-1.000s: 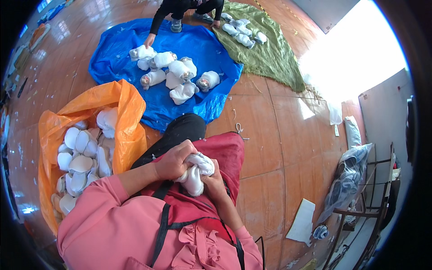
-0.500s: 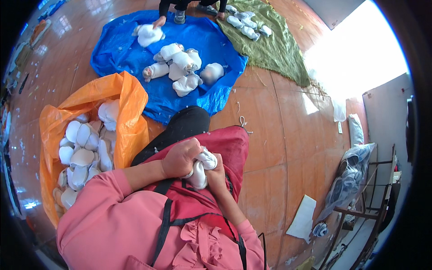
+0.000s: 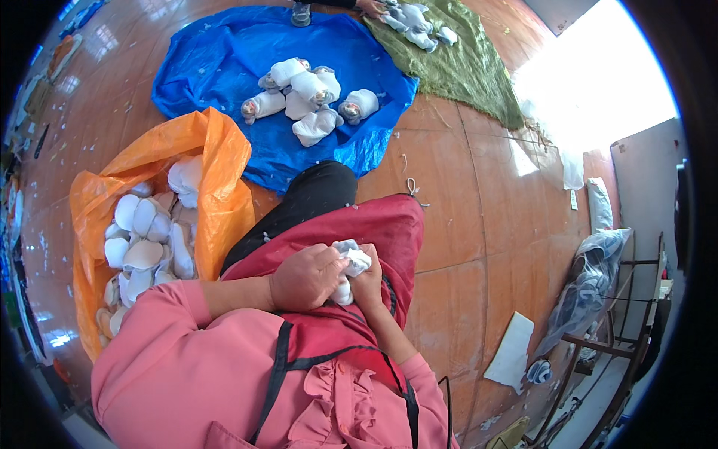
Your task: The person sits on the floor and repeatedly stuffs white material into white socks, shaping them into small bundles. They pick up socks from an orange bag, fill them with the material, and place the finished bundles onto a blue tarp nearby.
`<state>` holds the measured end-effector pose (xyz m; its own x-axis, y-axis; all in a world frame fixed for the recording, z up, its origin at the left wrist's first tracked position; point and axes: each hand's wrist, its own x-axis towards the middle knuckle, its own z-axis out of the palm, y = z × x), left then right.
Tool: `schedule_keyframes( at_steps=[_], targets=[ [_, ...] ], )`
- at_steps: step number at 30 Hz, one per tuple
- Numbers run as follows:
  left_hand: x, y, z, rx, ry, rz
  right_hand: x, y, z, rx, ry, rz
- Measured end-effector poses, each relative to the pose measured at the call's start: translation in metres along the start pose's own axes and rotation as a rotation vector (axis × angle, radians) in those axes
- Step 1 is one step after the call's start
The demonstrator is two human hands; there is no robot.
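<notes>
A small white cloth piece [image 3: 354,260] with a greyish top is gripped between my two hands above the dark red apron [image 3: 381,224] on my lap. It looks soft and bunched; its exact kind I cannot make out. My left hand [image 3: 307,277] is closed against its left side, knuckles up. On the other side my right hand [image 3: 367,280] wraps round it. Part of the white cloth hangs below, between the hands, and the fingers hide the rest.
An orange sack [image 3: 217,161] full of white, rounded padded pieces [image 3: 142,258] stands at my left. White bundles [image 3: 303,86] with grey ends lie on a blue tarp [image 3: 202,67] ahead. Another person's hand [image 3: 372,7] touches grey-white pieces on a green cloth [image 3: 479,75]. A metal rack [image 3: 636,337] stands at right.
My hands have turned the cloth piece slightly, and less of it hangs below. The other person's hand has left the white bundle on the blue tarp, now lying at the right of the pile.
</notes>
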<state>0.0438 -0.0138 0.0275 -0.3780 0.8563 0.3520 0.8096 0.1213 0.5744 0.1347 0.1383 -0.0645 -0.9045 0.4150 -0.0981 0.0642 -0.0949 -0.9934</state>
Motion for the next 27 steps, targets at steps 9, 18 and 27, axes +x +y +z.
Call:
schedule_keyframes(
  at_steps=[9, 18, 27],
  targets=[
    [0.007, -0.008, 0.012, -0.096, 0.123, -0.148, -0.001, -0.003, -0.006, -0.121, -0.025, 0.040],
    [0.002, -0.018, 0.016, -0.135, 0.199, -0.168, -0.008, -0.024, -0.025, -0.031, -0.184, 0.099],
    [0.000, -0.025, 0.018, -0.127, 0.200, -0.205, -0.001, -0.018, -0.006, -0.402, -0.038, -0.044]
  ],
)
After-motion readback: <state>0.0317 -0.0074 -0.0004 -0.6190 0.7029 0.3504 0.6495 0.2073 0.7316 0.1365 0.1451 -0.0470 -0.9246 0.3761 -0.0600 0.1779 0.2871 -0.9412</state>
